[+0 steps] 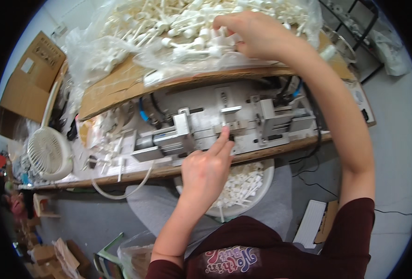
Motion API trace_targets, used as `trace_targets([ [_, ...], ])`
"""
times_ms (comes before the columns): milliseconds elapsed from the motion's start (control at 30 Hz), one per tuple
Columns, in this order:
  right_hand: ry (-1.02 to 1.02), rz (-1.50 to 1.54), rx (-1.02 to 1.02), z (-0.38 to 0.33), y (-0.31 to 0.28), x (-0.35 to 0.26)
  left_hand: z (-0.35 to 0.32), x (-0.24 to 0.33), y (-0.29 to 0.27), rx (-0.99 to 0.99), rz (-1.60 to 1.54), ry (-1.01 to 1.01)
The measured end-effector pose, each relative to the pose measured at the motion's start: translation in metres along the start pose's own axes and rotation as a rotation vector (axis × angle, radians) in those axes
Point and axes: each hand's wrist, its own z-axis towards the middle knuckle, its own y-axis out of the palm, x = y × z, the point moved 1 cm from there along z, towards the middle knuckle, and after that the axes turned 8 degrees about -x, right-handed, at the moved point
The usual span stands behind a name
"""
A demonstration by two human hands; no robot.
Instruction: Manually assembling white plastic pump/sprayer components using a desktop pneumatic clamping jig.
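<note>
White stemmed parts point(187, 33) lay heaped on clear plastic point(257, 60) at the bench's far side, long axes pointing every way, directly beneath your right hand point(262, 36), the nearer one. Its thumb and forefinger were bent and apart among them; whether they gripped a part, I could not tell. Your left hand point(206, 168) lay closer to your body, forefinger extended onto the central fixture point(237, 125), other fingers curled, any hold hidden.
</note>
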Motion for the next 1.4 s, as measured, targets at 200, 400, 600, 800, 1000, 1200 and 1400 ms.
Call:
trace_targets([
  [200, -0.041, 0.099, 0.217, -0.02, -0.002, 0.012, 0.003, 0.003, 0.0, -0.008, -0.015, -0.005],
  [400, 0.201, 0.534, 0.482, -0.051, -0.006, 0.039, 0.0, -0.001, 0.004, 0.036, -0.03, 0.011],
  [600, 0.371, 1.083, 0.589, -0.071, -0.006, 0.056, -0.014, -0.001, -0.002, 0.0, -0.106, 0.028],
  [800, 0.275, 1.582, 0.648, -0.088, -0.005, 0.011, -0.033, 0.006, -0.014, -0.066, -0.553, -0.102],
  [1000, 0.037, 1.713, 0.239, -0.126, 0.003, -0.089, -0.022, 0.006, -0.025, 0.134, -1.752, -0.265],
  [1200, -0.069, 1.482, 0.124, -0.148, 0.023, -0.114, -0.031, -0.003, -0.02, -0.315, -1.644, -0.297],
  [1400, 0.222, 1.559, 0.316, -0.159, 0.029, -0.112, -0.034, 0.009, -0.02, -0.36, -1.869, -0.526],
])
